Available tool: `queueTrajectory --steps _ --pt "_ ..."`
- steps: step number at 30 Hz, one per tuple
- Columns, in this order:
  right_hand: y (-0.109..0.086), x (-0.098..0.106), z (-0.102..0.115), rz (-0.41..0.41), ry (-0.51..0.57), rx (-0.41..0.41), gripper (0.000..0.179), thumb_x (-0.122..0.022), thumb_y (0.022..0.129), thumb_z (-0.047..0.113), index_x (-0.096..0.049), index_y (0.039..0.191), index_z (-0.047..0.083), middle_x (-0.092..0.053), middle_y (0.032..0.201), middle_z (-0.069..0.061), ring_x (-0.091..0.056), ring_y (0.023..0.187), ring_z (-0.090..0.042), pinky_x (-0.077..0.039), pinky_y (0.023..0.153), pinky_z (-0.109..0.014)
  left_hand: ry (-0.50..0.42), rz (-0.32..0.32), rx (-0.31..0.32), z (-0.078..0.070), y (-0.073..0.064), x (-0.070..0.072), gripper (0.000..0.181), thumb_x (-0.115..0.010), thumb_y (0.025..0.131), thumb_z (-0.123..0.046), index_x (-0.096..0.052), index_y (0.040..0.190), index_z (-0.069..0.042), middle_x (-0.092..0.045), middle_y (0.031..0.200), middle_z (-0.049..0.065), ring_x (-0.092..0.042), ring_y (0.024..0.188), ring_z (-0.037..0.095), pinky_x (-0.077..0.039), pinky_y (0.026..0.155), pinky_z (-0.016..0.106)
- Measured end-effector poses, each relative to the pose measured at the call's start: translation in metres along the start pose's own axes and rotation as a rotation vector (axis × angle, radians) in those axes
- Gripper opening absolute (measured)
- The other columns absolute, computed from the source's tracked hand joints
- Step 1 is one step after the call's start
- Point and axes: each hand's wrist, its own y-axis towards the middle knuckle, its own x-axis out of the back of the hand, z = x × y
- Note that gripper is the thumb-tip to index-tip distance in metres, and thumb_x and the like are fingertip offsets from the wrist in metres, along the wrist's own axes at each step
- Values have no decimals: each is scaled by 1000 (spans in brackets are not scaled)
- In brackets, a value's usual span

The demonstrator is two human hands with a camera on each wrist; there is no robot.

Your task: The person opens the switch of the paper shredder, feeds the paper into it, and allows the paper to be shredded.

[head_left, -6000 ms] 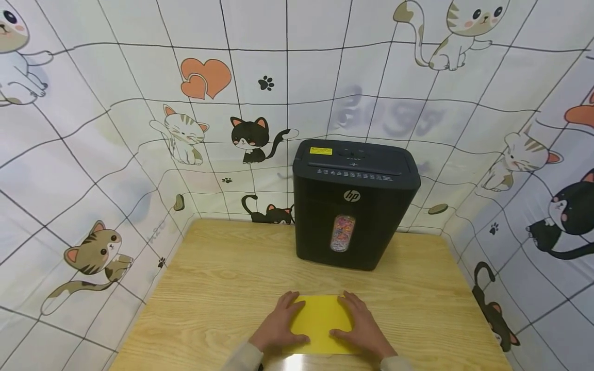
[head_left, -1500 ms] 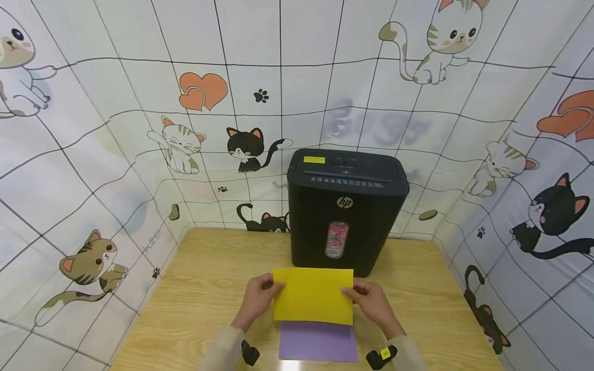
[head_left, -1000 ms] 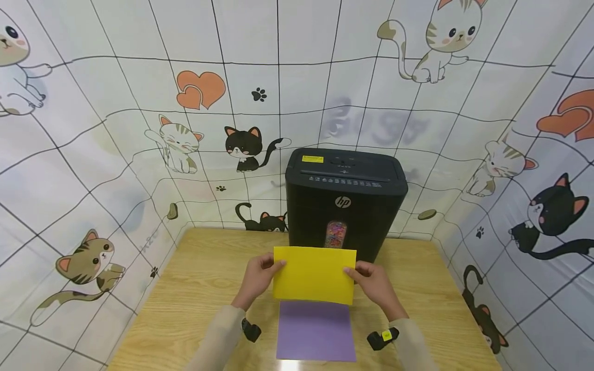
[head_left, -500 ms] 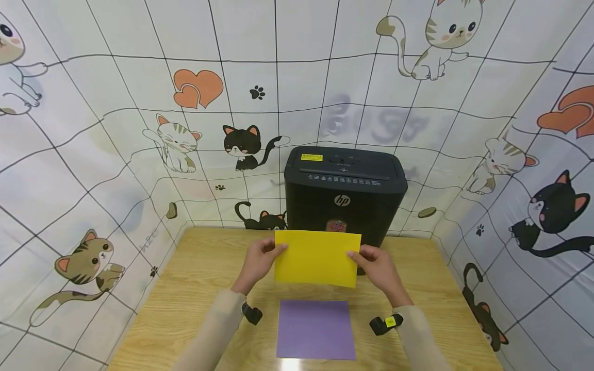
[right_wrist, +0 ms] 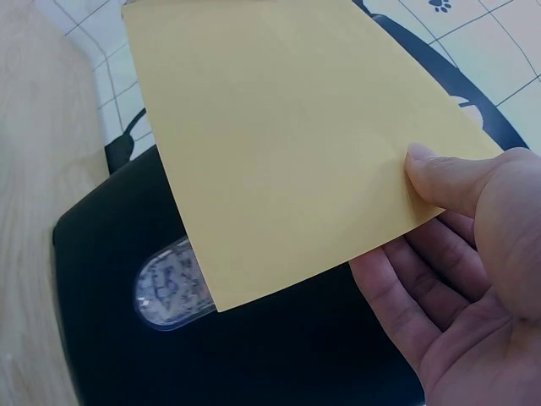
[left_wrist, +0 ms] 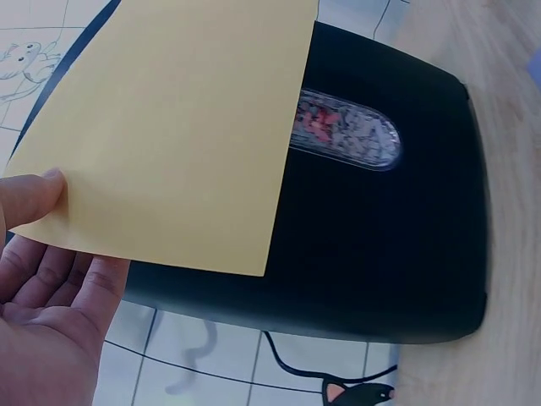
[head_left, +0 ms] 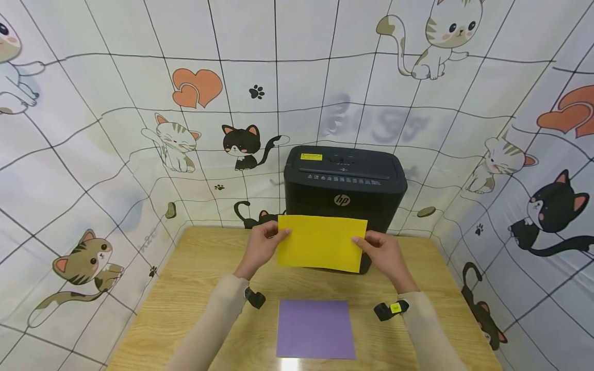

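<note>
Between both hands a yellow sheet of paper (head_left: 320,243) is held up in front of the black paper shredder (head_left: 345,198). My left hand (head_left: 261,245) pinches its left edge, thumb on the near face and fingers behind. At the opposite edge my right hand (head_left: 383,253) pinches it the same way. In both wrist views the yellow sheet (left_wrist: 177,144) overlaps the shredder's front and part of its window (right_wrist: 173,288), behind which shreds show. Below, a purple sheet of paper (head_left: 315,330) lies flat on the table.
The wooden table (head_left: 209,288) carries the shredder near its back edge, right of centre. A white cat-print cloth (head_left: 260,41) hangs behind and along both sides. On top of the shredder runs a feed slot (head_left: 343,174) beside a yellow label.
Earlier both hands lay on the yellow sheet on the table. They have lifted it off the purple sheet, raising it up and forward toward the shredder, and the purple sheet is now fully uncovered.
</note>
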Motion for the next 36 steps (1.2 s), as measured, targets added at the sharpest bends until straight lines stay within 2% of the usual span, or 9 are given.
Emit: queueTrajectory --steps 4,8,15,21,28,33,36 --pt "5 6 7 -8 -6 30 40 -73 93 50 -69 82 12 -47 64 1 -46 64 -17 -34 56 -27 -6 4 -31 -7 8 1 15 -79 92 -28 -78 91 -13 -74 86 4 -64 80 14 -55 79 26" --pt "8 12 14 -19 15 30 44 -73 93 49 -67 81 7 -45 64 1 -43 62 -16 -33 55 -27 -4 10 -56 -14 15 2 17 -79 92 -28 -78 90 -12 -74 83 6 -63 77 16 -52 73 25" --pt "12 18 27 -54 42 16 40 -76 92 46 -75 95 7 -62 75 -2 -51 70 -15 -40 60 -25 -31 5 -55 -28 25 4 20 -79 92 -31 -78 93 -11 -71 81 5 -57 72 18 -46 63 24" --pt "16 23 35 -65 35 34 39 -76 92 46 -75 95 7 -61 77 -3 -51 72 -15 -41 61 -26 -64 16 -48 -38 33 6 22 -79 92 -30 -79 101 -10 -75 90 9 -62 73 18 -50 61 24" --pt "20 34 45 -99 -10 53 43 -74 92 50 -73 92 8 -53 72 1 -49 72 -18 -38 59 -29 -46 21 -55 -54 42 6 21 -77 93 -29 -78 102 -9 -76 96 11 -71 82 19 -60 70 28" --pt "26 41 52 -122 -25 70 44 -73 92 52 -73 92 9 -52 70 1 -48 70 -19 -38 58 -30 -33 22 -74 -68 51 8 22 -77 94 -30 -77 104 -11 -76 97 10 -72 84 21 -63 76 35" --pt "28 46 57 -128 -39 77 44 -72 92 54 -73 91 10 -51 68 0 -47 67 -21 -38 55 -31 -30 26 -88 -75 56 10 23 -77 94 -31 -77 106 -11 -76 98 10 -72 85 21 -63 76 43"
